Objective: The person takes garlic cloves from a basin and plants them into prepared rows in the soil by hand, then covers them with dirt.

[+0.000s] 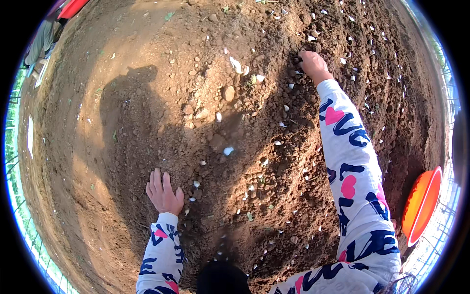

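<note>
My left hand (165, 194) rests on the brown soil (125, 147) at the lower left, palm down, fingers apart, holding nothing. Reaching to the upper right, my right hand (312, 64) has its fingertips down at the dirt in a furrow; whether something is between them is hidden. Below it a line of white garlic cloves runs down the furrow, one clove (291, 86) close by. Several more cloves lie loose near the middle, among them a larger clove (228, 151) and a small group (235, 65). Further rows of cloves stand in the soil at the right.
An orange plastic basin (422, 205) sits tilted at the right edge. Part of a red basin (72, 8) shows at the top left, near another person's legs (40, 42). Stones and clods, such as a pale stone (229, 93), dot the ground. Wire fencing curves along both rims.
</note>
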Demonstrator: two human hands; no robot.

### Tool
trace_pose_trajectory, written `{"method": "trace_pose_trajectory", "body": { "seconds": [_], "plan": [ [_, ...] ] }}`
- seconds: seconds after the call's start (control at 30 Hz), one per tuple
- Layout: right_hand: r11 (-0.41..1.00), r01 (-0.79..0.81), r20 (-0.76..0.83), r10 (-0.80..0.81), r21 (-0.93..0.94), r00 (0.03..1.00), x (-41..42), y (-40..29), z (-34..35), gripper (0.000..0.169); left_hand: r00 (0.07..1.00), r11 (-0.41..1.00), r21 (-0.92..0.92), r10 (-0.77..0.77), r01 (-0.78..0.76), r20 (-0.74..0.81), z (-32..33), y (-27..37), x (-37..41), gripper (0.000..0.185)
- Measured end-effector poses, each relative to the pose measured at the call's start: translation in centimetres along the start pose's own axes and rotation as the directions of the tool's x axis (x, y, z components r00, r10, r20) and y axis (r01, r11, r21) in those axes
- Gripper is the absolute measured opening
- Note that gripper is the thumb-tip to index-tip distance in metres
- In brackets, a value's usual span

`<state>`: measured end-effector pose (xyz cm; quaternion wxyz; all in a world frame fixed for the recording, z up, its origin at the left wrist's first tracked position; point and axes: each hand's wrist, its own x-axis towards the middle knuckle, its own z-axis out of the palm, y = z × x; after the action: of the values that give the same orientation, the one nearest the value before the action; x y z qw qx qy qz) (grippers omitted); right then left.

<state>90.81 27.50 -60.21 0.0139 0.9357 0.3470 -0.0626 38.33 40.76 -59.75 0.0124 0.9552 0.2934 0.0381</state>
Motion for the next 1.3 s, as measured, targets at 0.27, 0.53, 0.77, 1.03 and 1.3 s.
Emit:
{"method": "trace_pose_trajectory", "body": {
  "seconds": [0.27,0.53,0.77,1.03,1.3],
  "plan": [
    [0.982,-0.055,-0.206,0.093,0.182,0.974,0.6,-1.5,1.4,0.023,0.999,0.999,0.006,-0.04,0.04,0.029,0.0,0.2,0.2,0.062],
    [0.738,0.02,-0.212,0.167,0.674,0.963,2.9,-4.8,-1.7,0.03,1.0,0.999,-0.028,-0.024,0.024,0.001,0.2,0.1,0.2,0.061],
    [0.982,0.068,-0.23,-0.027,0.174,0.973,6.3,-10.4,-1.6,0.02,0.998,0.997,-0.049,-0.06,0.06,0.006,0.4,-0.1,0.2,0.057],
    [0.997,-0.035,-0.064,0.04,0.069,0.997,7.8,-11.7,-1.0,0.017,0.998,0.996,-0.066,-0.053,0.056,0.043,0.0,-0.1,0.2,0.058],
    [0.984,-0.032,-0.28,0.08,0.173,0.957,10.3,-7.3,-0.4,0.02,0.998,0.997,-0.071,-0.041,0.043,0.037,0.0,-0.1,0.3,0.058]
  ]
}}
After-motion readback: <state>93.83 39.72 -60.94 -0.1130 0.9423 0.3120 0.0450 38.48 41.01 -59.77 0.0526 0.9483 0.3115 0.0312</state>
